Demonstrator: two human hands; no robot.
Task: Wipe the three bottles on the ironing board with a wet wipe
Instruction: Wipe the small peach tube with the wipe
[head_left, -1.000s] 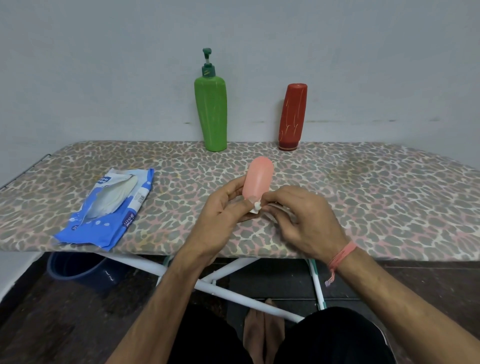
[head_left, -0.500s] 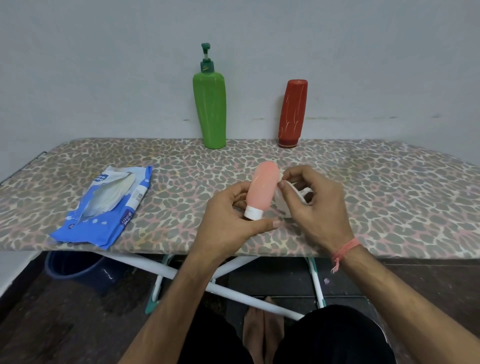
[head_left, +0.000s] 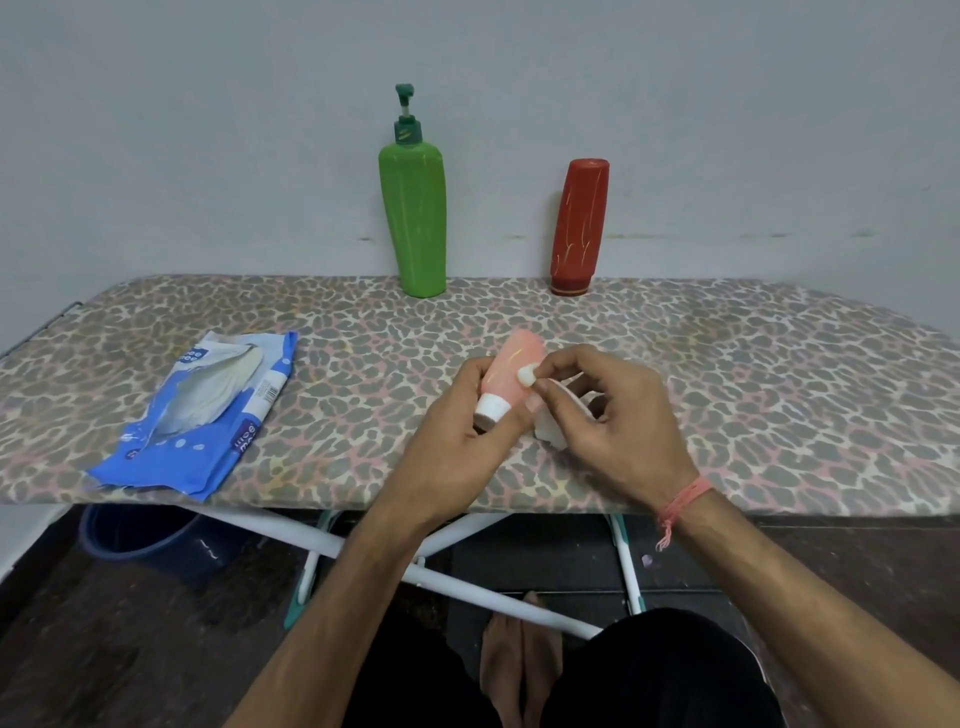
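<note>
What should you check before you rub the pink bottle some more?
1. Pink bottle held firmly: ok, the left hand wraps it, white cap pointing toward the person.
2. Wet wipe touching the bottle: ok, the right hand presses a corner on its side.
3. Cap closed: cannot tell.
4. Bottle wiped all round: cannot tell, the far side is hidden.
5. Green pump bottle and red bottle waiting upright at the back of the ironing board: ok.
6. Wipes pack close by for a fresh wipe: ok, it lies open on the left.
</note>
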